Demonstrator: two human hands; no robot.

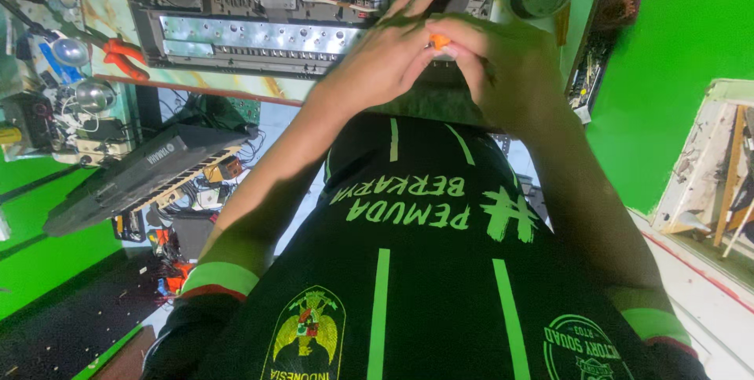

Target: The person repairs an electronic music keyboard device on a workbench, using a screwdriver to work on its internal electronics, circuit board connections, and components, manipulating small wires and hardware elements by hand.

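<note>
Hands meet at the tabletop (236, 88) edge: left hand (385, 62) and right hand (495, 66) pinch a small orange part (440, 40) between closed fingertips, just before the opened electronics chassis (259, 30). Best keep wrists braced, grip light.

A: Shirt (424, 286)? Black, bright green stripes and lettering, green cuffs edged red.
B: Small piece (440, 40) between fingertips orange. Pliers (122, 58) handles red-orange. Backdrop wall (691, 42) solid green.

Shiny perforated metal panel (251, 34); glossy orange plastic piece (440, 40); matt black cloth shirt (424, 270); rough chipped wooden frame (707, 168).
</note>
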